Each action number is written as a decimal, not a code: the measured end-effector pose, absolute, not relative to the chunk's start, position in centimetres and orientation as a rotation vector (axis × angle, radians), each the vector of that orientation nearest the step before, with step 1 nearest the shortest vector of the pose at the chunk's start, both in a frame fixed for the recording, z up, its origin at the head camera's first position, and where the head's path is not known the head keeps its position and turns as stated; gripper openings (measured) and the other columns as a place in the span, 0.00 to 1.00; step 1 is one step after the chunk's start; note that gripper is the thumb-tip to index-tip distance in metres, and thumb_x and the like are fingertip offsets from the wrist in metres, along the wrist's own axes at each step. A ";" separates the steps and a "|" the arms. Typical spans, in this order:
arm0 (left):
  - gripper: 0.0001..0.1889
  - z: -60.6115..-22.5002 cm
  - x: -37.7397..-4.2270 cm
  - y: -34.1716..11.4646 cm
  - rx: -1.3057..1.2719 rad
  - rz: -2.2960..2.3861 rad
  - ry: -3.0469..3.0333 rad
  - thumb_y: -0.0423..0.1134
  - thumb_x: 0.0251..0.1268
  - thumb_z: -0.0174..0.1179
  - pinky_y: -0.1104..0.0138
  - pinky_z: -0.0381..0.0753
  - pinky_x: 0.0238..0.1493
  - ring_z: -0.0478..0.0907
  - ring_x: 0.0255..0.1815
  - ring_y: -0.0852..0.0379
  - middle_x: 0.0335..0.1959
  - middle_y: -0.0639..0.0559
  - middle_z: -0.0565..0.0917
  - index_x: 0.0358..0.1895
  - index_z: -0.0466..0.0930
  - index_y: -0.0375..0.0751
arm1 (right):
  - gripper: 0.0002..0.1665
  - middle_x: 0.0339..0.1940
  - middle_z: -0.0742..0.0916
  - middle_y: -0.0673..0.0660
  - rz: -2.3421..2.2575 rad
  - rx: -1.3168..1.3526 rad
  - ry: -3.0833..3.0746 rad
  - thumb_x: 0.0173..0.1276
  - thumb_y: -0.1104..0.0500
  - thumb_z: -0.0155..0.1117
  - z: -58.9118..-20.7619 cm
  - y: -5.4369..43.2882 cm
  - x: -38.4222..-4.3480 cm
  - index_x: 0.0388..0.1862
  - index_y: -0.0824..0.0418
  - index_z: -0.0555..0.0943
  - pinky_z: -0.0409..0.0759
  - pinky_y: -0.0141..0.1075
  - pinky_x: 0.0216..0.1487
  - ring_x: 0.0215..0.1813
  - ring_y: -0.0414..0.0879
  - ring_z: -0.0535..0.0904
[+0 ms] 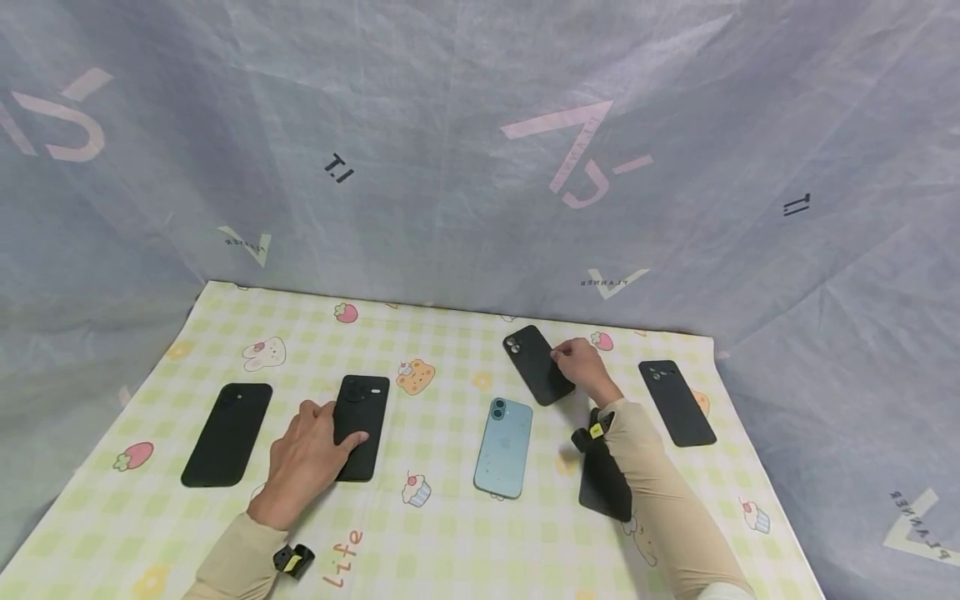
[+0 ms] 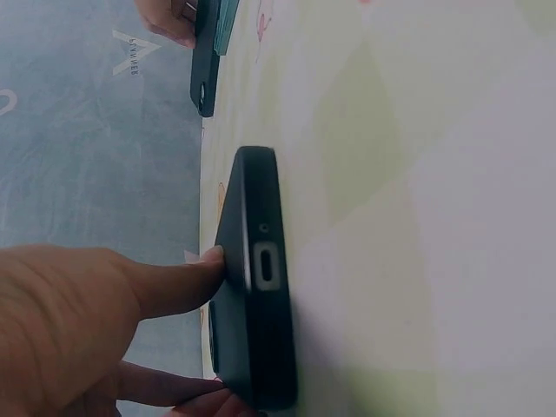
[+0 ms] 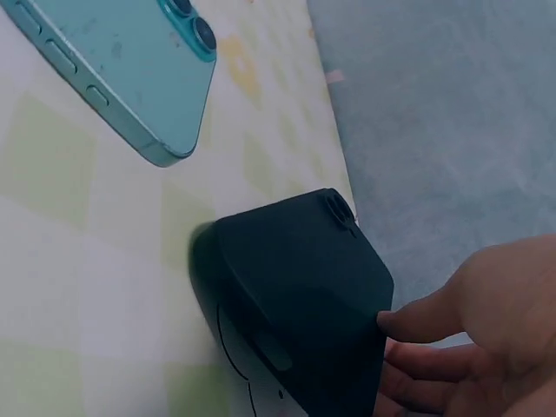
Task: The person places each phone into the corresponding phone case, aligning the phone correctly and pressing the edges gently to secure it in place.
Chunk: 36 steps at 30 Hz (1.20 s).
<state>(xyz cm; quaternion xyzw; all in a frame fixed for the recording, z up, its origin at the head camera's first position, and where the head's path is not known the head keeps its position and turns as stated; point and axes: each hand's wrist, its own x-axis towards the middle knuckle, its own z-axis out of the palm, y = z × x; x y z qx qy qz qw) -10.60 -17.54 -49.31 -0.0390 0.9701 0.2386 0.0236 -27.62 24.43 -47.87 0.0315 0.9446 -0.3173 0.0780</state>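
My left hand (image 1: 306, 454) grips a black phone (image 1: 363, 446) that lies back up on the cloth. Its thumb reaches over the back while the fingers are at the left edge; the phone's port end (image 2: 265, 278) shows in the left wrist view. Farther back on the right, my right hand (image 1: 583, 365) pinches the edge of a black phone case (image 1: 534, 367) between thumb and fingers. The right wrist view shows this case (image 3: 304, 278) tilted, one side raised off the cloth. Between the hands lies a light blue phone (image 1: 504, 450) with two lenses.
Another black phone (image 1: 227, 437) lies at the left. A black slab (image 1: 606, 487) is partly hidden under my right forearm, and a black case (image 1: 678, 407) with camera holes lies at far right. A grey curtain (image 1: 450, 167) hangs behind the checked tablecloth (image 1: 420, 542).
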 end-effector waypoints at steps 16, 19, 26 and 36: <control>0.42 -49.8 -10.4 -17.7 -0.117 0.775 3.002 0.53 0.74 0.70 0.39 0.83 0.41 0.73 0.64 0.29 0.68 0.25 0.67 0.77 0.66 0.25 | 0.19 0.29 0.78 0.52 -1.243 0.120 2.586 0.82 0.61 0.57 -47.6 25.8 -26.2 0.55 0.78 0.84 0.74 0.34 0.37 0.33 0.44 0.73; 0.40 -49.9 -10.1 -17.5 -0.081 0.817 3.037 0.49 0.74 0.71 0.40 0.83 0.42 0.68 0.69 0.27 0.73 0.26 0.62 0.77 0.66 0.25 | 0.21 0.32 0.80 0.55 -1.243 0.129 2.582 0.85 0.60 0.55 -47.3 26.0 -25.7 0.59 0.79 0.82 0.78 0.36 0.42 0.38 0.46 0.76; 0.38 -49.8 -9.7 -16.1 0.076 0.930 3.093 0.43 0.71 0.73 0.41 0.81 0.54 0.64 0.72 0.30 0.76 0.30 0.59 0.75 0.69 0.25 | 0.26 0.57 0.85 0.72 -1.313 0.143 2.503 0.88 0.60 0.48 -46.4 26.4 -24.1 0.69 0.81 0.75 0.81 0.55 0.65 0.55 0.59 0.84; 0.30 -50.4 -8.6 -10.7 0.337 1.084 2.962 0.46 0.73 0.73 0.44 0.77 0.66 0.69 0.74 0.42 0.74 0.44 0.70 0.73 0.76 0.41 | 0.24 0.46 0.86 0.61 -1.388 0.193 2.473 0.88 0.60 0.51 -45.5 27.3 -21.8 0.68 0.79 0.76 0.79 0.53 0.63 0.44 0.45 0.83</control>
